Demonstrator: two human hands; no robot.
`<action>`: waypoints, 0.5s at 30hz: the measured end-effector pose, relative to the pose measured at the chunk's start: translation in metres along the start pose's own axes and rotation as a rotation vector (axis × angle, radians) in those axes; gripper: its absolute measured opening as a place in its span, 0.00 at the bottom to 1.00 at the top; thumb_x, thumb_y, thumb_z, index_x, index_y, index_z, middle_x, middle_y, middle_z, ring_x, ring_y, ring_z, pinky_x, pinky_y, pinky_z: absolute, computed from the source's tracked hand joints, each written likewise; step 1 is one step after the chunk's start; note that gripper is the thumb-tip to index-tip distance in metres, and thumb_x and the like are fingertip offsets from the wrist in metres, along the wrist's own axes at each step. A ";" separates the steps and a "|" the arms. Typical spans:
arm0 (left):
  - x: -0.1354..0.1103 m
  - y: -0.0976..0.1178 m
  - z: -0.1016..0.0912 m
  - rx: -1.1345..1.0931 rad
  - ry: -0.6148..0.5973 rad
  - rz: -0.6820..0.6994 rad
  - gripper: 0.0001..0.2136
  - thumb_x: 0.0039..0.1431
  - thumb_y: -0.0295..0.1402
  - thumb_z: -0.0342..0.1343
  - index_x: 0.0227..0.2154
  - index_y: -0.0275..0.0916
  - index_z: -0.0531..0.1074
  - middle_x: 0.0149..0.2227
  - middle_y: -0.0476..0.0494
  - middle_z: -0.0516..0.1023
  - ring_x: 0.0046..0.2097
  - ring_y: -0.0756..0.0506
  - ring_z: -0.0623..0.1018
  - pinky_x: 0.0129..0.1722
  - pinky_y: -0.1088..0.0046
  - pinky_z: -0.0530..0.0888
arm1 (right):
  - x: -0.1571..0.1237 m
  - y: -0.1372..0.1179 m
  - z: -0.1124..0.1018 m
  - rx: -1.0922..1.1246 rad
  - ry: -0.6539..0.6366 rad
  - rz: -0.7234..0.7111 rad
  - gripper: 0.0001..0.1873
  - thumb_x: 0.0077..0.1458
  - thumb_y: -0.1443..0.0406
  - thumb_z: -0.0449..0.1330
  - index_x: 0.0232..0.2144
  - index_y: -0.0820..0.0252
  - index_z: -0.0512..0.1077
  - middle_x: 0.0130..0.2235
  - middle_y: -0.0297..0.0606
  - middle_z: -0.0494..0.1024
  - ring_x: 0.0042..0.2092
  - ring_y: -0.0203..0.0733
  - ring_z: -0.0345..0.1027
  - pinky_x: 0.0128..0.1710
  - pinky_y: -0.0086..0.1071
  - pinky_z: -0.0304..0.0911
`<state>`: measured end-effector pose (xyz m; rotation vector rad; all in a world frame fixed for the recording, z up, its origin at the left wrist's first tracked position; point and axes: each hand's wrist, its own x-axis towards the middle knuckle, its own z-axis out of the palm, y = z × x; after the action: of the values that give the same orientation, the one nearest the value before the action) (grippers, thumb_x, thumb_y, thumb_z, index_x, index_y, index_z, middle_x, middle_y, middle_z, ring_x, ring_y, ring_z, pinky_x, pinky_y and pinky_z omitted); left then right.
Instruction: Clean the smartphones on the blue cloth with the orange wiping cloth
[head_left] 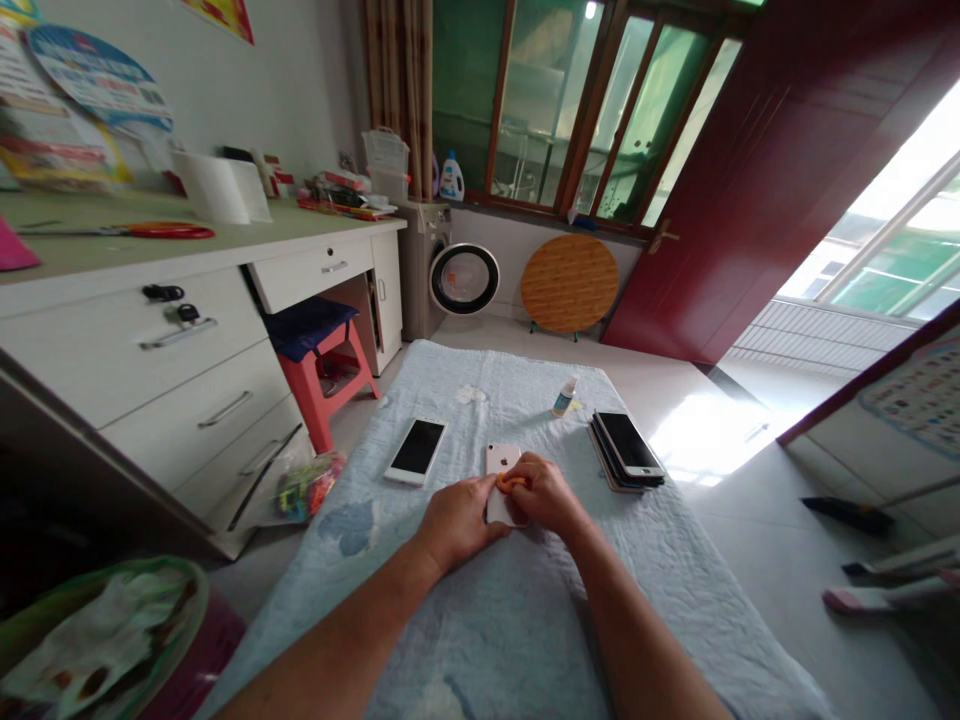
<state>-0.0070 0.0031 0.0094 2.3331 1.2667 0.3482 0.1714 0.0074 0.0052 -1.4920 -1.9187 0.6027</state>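
A pale smartphone [501, 459] with an Apple logo lies back side up on the cloth-covered table [510, 620]. My left hand [459, 522] grips its left and lower edges. Bunched in the fingers of my right hand [547, 492] is an orange cloth [511, 482], pressed against the phone's back. To the left rests a white smartphone [417, 448] with its dark screen up. Over on the right is a stack of phones [628, 446], the top one white-framed. Behind them stands a small spray bottle [565, 397].
A white desk [180, 350] runs along the left, with a red stool [322, 370] beside it. A waste bin [202, 620] stands at lower left. Farther back are a washing machine with its door open [465, 279], a round wooden tabletop [570, 284] and a red door [742, 180].
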 end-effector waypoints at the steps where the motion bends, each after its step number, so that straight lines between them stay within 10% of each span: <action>1: 0.000 0.000 0.000 0.013 0.001 -0.003 0.24 0.49 0.45 0.61 0.50 0.47 0.67 0.44 0.46 0.78 0.45 0.40 0.78 0.40 0.69 0.70 | -0.001 -0.002 -0.002 0.019 -0.029 0.005 0.12 0.45 0.75 0.59 0.28 0.59 0.81 0.31 0.35 0.75 0.33 0.33 0.68 0.34 0.25 0.59; 8: -0.001 0.001 0.000 0.142 0.071 0.028 0.20 0.52 0.50 0.59 0.44 0.44 0.71 0.43 0.43 0.72 0.44 0.40 0.74 0.42 0.67 0.70 | -0.002 -0.012 -0.013 0.064 -0.200 0.099 0.11 0.42 0.75 0.60 0.24 0.60 0.80 0.29 0.33 0.75 0.30 0.32 0.67 0.30 0.24 0.58; 15: 0.000 -0.002 0.000 0.142 0.108 0.093 0.25 0.49 0.49 0.63 0.48 0.43 0.71 0.51 0.40 0.70 0.51 0.37 0.69 0.52 0.62 0.66 | 0.000 -0.003 -0.003 -0.015 -0.052 -0.011 0.12 0.46 0.76 0.58 0.27 0.59 0.80 0.31 0.34 0.74 0.34 0.34 0.67 0.37 0.27 0.59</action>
<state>-0.0083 0.0042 0.0087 2.5292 1.2732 0.4333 0.1715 0.0065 0.0100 -1.4879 -1.9732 0.6296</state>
